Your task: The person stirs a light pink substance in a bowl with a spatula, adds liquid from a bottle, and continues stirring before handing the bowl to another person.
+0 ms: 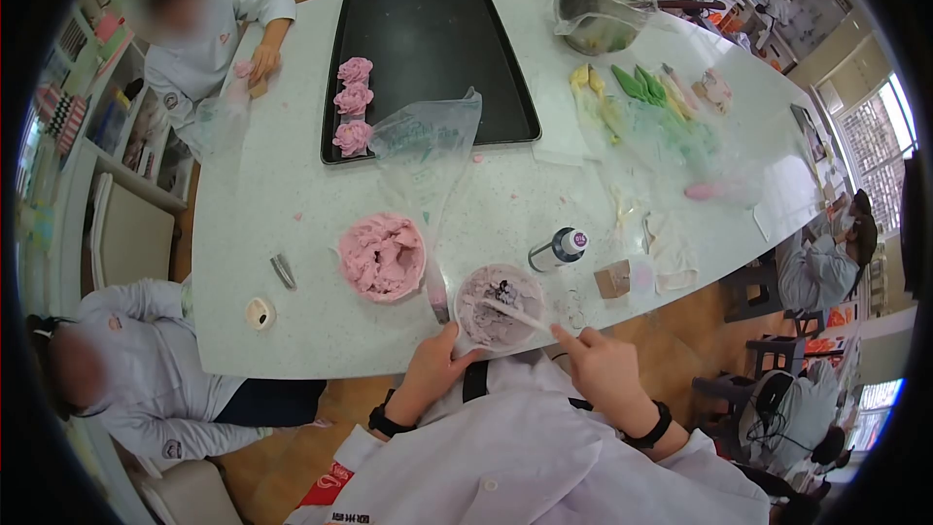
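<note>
My left hand (pixel 429 367) grips the near left rim of a small bowl (pixel 458 311), which sits at the table's front edge. In it is greyish-purple cream (pixel 505 330) with dark streaks of colour. My right hand (pixel 600 367) is closed on a white spatula (pixel 523 316) whose far end dips into the cream. Just left of the bowl lies a clear piping bag (pixel 428 126) with pink cream near its metal tip, close to my left fingers. A larger bowl of pink cream (pixel 382 256) stands further left. Behind the small bowl, to the right, is a dark-labelled bottle (pixel 559 249).
A black baking tray (pixel 428 49) holds three pink piped flowers (pixel 354 99). Yellow and green piping bags (pixel 637 86) lie at right, near a plastic-covered metal pot (pixel 598 15). A small box (pixel 613 279) and cloth (pixel 671 251) are right. Two people sit left.
</note>
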Tool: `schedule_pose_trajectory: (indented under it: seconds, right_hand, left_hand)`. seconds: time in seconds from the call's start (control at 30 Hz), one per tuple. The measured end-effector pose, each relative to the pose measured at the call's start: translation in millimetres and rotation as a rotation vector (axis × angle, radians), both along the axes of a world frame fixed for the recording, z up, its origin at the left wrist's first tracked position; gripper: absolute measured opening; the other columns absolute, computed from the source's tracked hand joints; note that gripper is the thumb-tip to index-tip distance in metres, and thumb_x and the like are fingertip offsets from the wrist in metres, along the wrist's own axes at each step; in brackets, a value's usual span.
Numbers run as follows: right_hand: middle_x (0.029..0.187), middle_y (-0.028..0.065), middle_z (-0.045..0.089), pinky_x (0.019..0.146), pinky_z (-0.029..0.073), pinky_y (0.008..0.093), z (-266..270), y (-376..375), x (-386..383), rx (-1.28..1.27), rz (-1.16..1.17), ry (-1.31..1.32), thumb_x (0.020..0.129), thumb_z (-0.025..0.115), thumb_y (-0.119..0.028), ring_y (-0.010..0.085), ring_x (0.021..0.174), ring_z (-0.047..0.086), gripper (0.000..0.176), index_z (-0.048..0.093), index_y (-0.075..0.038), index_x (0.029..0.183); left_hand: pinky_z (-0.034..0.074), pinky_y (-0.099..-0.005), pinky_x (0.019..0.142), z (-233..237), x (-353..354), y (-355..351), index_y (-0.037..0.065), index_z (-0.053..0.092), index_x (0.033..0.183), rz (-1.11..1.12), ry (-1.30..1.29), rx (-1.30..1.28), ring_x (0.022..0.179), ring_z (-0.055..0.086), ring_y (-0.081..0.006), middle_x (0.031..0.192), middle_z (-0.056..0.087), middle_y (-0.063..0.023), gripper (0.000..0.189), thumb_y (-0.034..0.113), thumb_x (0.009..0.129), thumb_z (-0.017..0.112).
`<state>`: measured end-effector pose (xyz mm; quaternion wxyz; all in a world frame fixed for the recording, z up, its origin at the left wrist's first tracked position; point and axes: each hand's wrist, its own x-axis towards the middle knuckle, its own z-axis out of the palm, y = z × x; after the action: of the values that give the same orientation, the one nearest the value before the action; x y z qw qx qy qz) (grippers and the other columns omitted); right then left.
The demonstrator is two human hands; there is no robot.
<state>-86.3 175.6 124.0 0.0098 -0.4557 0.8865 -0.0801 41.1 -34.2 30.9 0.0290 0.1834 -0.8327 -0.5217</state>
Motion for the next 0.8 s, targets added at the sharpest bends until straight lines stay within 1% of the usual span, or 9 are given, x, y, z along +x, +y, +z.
schedule_pose_trajectory:
  seconds: [0.07,0.17,0.27,0.37,0.43,0.57,0.67,0.73,0.8]
  right_hand:
    - [0.067,0.0032,0.049,0.044,0.042,0.0337,1,1,2,0.044,0.049,-0.025,0.068,0.061,-0.005,0.0206,0.051,0.054,0.048,0.064,-0.018,0.114]
    - [0.066,0.0026,0.05,0.043,0.042,0.0337,20,-1,-2,-0.055,0.048,-0.036,0.068,0.06,-0.005,0.0206,0.05,0.053,0.048,0.064,-0.018,0.114]
    - [0.065,0.0024,0.05,0.042,0.042,0.0342,22,-5,-6,-0.085,-0.048,0.04,0.071,0.061,-0.009,0.0207,0.049,0.054,0.043,0.065,-0.018,0.113]
    - [0.063,0.0025,0.05,0.041,0.04,0.0341,2,-4,-4,0.052,-0.026,-0.006,0.071,0.061,-0.01,0.0208,0.047,0.053,0.043,0.065,-0.018,0.113]
    - [0.062,0.0029,0.049,0.04,0.039,0.0343,8,-1,6,0.134,0.106,-0.034,0.071,0.061,-0.01,0.0214,0.045,0.052,0.045,0.064,-0.018,0.115]
    - [0.062,0.0028,0.05,0.039,0.039,0.0341,24,-6,-6,-0.014,0.05,-0.014,0.07,0.059,-0.009,0.0206,0.044,0.052,0.048,0.063,-0.016,0.117]
    - [0.062,0.0026,0.051,0.039,0.04,0.0342,20,-8,-6,0.012,-0.005,0.032,0.071,0.057,-0.009,0.0201,0.044,0.052,0.047,0.063,-0.015,0.117]
    - [0.061,0.0017,0.052,0.039,0.039,0.0336,12,-7,2,0.16,0.07,0.06,0.073,0.061,-0.01,0.02,0.045,0.051,0.042,0.064,-0.016,0.113]
    - [0.061,0.0015,0.053,0.039,0.039,0.0337,15,-9,6,0.156,0.112,0.017,0.073,0.06,-0.009,0.0199,0.045,0.052,0.042,0.064,-0.015,0.114]
  left_hand:
    - [0.041,-0.0441,0.05,-1,0,-1,0.002,0.042,0.085,-0.001,0.0,0.0,0.056,0.054,-0.0398,0.059,0.052,-0.02,0.038,0.03,0.082,0.068]
    - [0.041,-0.0438,0.051,-4,1,0,0.002,0.043,0.085,0.004,0.018,0.01,0.056,0.054,-0.0396,0.059,0.053,-0.0198,0.038,0.03,0.082,0.068]
    - [0.042,-0.0439,0.051,-4,0,0,0.002,0.043,0.085,0.004,-0.016,-0.003,0.056,0.054,-0.0396,0.06,0.053,-0.0197,0.038,0.031,0.082,0.068]
    - [0.042,-0.0442,0.051,-4,-1,-2,0.002,0.043,0.085,-0.007,-0.003,-0.02,0.057,0.054,-0.0397,0.06,0.053,-0.0195,0.038,0.031,0.082,0.068]
    - [0.041,-0.0444,0.051,-6,0,-1,0.002,0.043,0.085,-0.003,0.005,0.012,0.057,0.054,-0.0397,0.06,0.053,-0.0195,0.038,0.031,0.082,0.068]
    - [0.041,-0.0444,0.051,-7,1,-1,0.002,0.043,0.085,-0.007,-0.006,0.001,0.057,0.054,-0.0399,0.06,0.053,-0.0197,0.039,0.032,0.082,0.068]
    - [0.041,-0.0445,0.05,-7,2,-1,0.001,0.044,0.085,-0.004,0.007,-0.023,0.056,0.054,-0.0402,0.059,0.052,-0.0198,0.04,0.033,0.082,0.068]
    - [0.041,-0.0443,0.05,-8,1,-1,0.002,0.043,0.085,-0.007,0.025,-0.033,0.056,0.054,-0.04,0.058,0.052,-0.0195,0.04,0.034,0.082,0.068]
    - [0.041,-0.0442,0.05,-5,1,-1,0.002,0.043,0.085,-0.003,0.012,-0.035,0.056,0.054,-0.0399,0.058,0.052,-0.0194,0.04,0.034,0.082,0.068]
